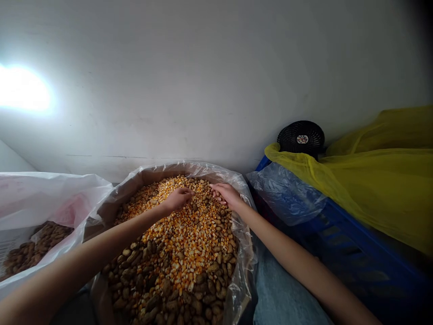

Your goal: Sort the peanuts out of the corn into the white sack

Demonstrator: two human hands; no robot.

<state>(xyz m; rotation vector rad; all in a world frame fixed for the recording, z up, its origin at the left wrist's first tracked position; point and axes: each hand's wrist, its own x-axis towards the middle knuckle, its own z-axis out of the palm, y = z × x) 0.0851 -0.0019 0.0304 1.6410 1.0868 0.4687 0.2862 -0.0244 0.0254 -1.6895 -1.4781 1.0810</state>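
Note:
A large sack lined with clear plastic (241, 234) holds loose corn kernels (189, 234) mixed with unshelled peanuts (206, 298). Over the far part of the heap, my left hand (180, 198) is closed, its fingertips pinched together just above the kernels. What it pinches, if anything, is too small to name. Facing it from the right, my right hand (228, 195) has its fingers curled inward around what look like peanuts. Peanuts lie thickest along the near side and right side of the sack, with corn mostly in the middle and at the back.
To the left stands a white plastic bag (98, 189) with more peanuts (37, 246) inside. On the right is a blue plastic crate (352, 243), partly covered by clear plastic (291, 192) and yellow mesh (379, 180). A black fan (301, 137) stands behind it, against the wall (203, 81).

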